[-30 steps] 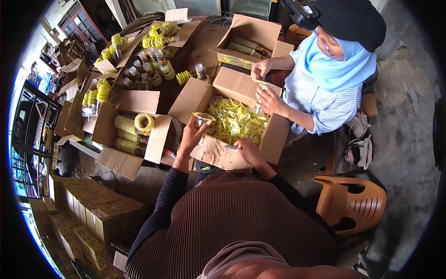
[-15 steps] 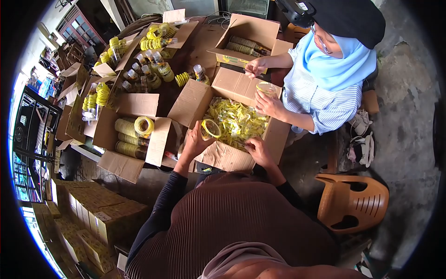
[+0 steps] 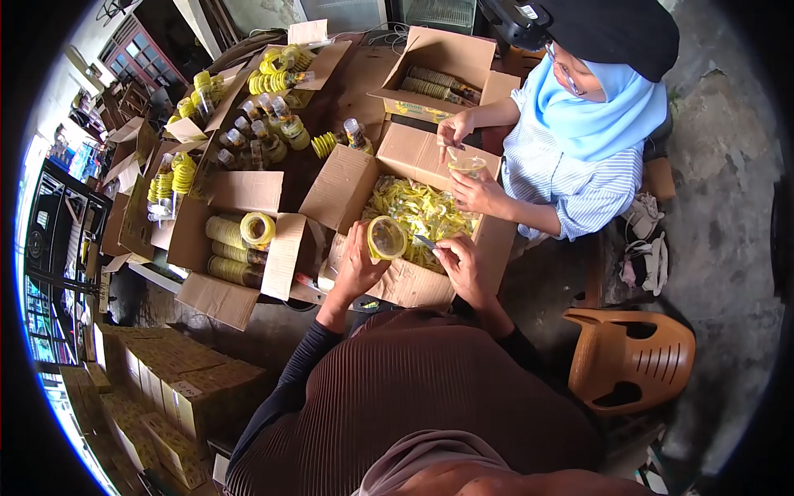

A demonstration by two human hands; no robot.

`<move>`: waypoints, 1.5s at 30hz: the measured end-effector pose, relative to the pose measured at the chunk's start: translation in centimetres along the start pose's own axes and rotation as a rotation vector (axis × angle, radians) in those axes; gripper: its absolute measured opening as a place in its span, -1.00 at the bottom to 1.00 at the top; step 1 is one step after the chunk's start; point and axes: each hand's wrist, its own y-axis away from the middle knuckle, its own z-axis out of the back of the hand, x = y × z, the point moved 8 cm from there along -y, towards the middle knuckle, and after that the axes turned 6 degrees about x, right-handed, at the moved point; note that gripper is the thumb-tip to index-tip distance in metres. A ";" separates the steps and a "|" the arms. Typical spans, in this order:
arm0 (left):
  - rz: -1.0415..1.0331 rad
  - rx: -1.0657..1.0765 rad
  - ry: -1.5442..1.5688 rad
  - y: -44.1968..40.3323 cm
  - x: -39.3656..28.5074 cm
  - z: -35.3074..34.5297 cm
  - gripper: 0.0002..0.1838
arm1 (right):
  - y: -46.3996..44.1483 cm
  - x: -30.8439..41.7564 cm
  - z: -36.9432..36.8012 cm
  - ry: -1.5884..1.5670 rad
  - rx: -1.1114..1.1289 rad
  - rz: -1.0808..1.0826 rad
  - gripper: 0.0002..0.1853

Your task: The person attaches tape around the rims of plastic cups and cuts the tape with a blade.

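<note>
My left hand (image 3: pixel 357 266) is closed around a round plastic cup (image 3: pixel 387 238) with a yellow rim, its round end turned up toward me. Just right of the cup, my right hand (image 3: pixel 463 266) pinches a small, thin, dark blade (image 3: pixel 425 242); its tip points at the cup with a small gap between. Both hands are over the near side of an open cardboard box (image 3: pixel 339 188) filled with yellow and clear plastic strips (image 3: pixel 418 205).
Across the box a co-worker (image 3: pixel 579 157) holds another yellow-rimmed cup (image 3: pixel 468 168). Left stands an open carton (image 3: pixel 219 300) of stacked yellow-rimmed cups; more stacks (image 3: pixel 273 136) lie behind it. An orange plastic chair (image 3: pixel 637 360) is at right, and closed cartons (image 3: pixel 182 364) at lower left.
My left hand has shifted right and turned the cup's round face upward. My right hand has risen out of the strips, bringing the blade near the cup.
</note>
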 end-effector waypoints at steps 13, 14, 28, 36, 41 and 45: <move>0.209 -0.116 0.325 0.7 0.1 -0.3 -0.34 | 0.6 4.2 0.0 0.175 -0.090 0.195 -0.80; 0.204 -0.115 0.325 0.7 0.1 -0.5 -0.34 | 0.7 4.6 -0.1 0.218 -0.087 0.220 -0.80; 0.131 -0.210 0.337 0.7 -1.7 -1.0 -0.56 | 1.1 5.5 -1.6 0.420 -0.107 0.338 -0.78; 0.103 -0.056 0.501 0.6 -2.3 -4.1 -0.46 | 0.1 3.7 -0.4 0.294 -0.167 0.144 -0.76; 0.171 -0.118 0.516 0.2 -1.1 -2.9 -0.49 | 0.7 3.4 0.6 0.174 -0.235 0.126 -0.79; 0.182 -0.107 0.541 0.2 -1.2 -3.1 -0.59 | 1.1 5.4 0.7 0.299 -0.228 0.235 -0.78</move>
